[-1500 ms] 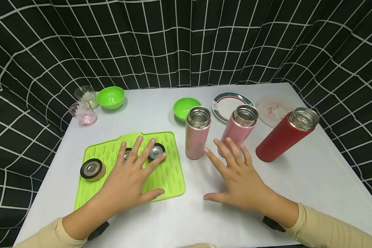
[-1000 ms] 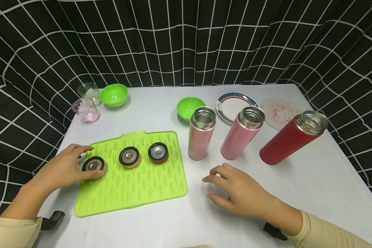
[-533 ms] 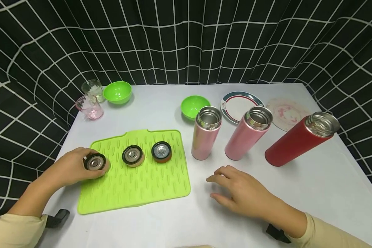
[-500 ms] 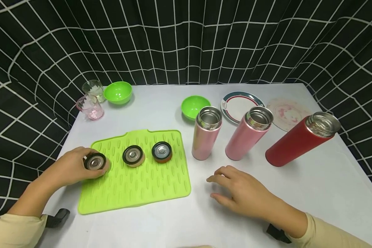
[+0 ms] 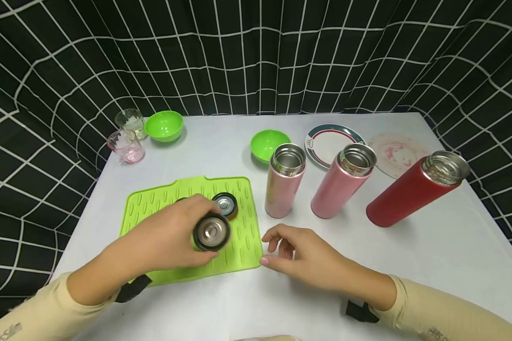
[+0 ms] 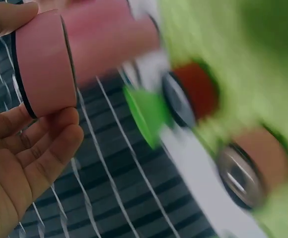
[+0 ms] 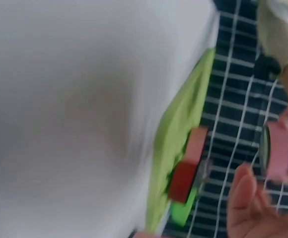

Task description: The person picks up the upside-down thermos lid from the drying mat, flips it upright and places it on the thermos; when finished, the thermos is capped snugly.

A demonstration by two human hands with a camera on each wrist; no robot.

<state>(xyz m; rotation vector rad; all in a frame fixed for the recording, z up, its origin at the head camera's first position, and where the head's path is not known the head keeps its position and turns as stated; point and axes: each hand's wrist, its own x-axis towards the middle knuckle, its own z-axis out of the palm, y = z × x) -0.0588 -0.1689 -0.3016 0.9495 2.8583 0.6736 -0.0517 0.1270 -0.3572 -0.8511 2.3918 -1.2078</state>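
In the head view, my left hand (image 5: 170, 239) holds a bottle lid (image 5: 212, 232) above the green mat (image 5: 239, 246), its metal underside turned up. The left wrist view shows the lid's pink side (image 6: 44, 62) between thumb and fingers. A red lid (image 6: 196, 91) and another pink lid (image 6: 263, 158) rest on the mat; in the head view my left hand mostly hides that second pink lid. Near the mat's right edge is my right hand (image 5: 309, 258), fingers loosely bent, with nothing in it. Two pink bottles (image 5: 284, 184) and a red bottle (image 5: 405, 196) stand lidless.
Behind the bottles are a green bowl (image 5: 266, 142), a rimmed plate (image 5: 324, 149) and a clear pinkish plate (image 5: 397, 156). At the back left stand another green bowl (image 5: 164, 125) and two glasses (image 5: 128, 149). A gridded black curtain (image 5: 239, 61) surrounds the white table (image 5: 281, 308).
My left hand has gripped the leftmost lid, lifted it and carried it right across the mat. My right hand has shifted left towards it.
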